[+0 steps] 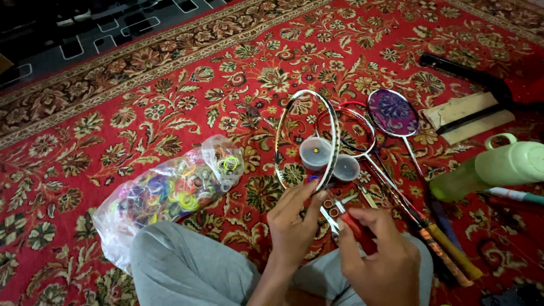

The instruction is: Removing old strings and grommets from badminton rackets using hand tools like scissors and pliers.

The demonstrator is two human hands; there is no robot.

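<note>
Seated on a red patterned carpet [170, 102], knees in grey trousers. Left hand [292, 224] reaches forward, fingers pinched at the lower rim of an unstrung white racket frame [334, 130], apparently holding a thin string or grommet there (too small and dim to be sure). Right hand [377, 255] has its grip closed around red-handled pliers [354, 224], the tips pointing toward the left fingertips; small scissors [330, 214] lie just beside them on the carpet. Two little round plastic tubs [315, 152] sit inside and against the frame. A second frame with red trim and a strung purple racket [392, 112] lie just beyond, handles running toward the right knee. A clear bag of coloured string coils [170, 190] rests by the left knee; a pale green bottle [498, 167] lies to the right. Step in hand, by my reading: working the frame's lower edge with the pliers. Next move calls for steady frame support and a fine, accurate nip at the rim.
</note>
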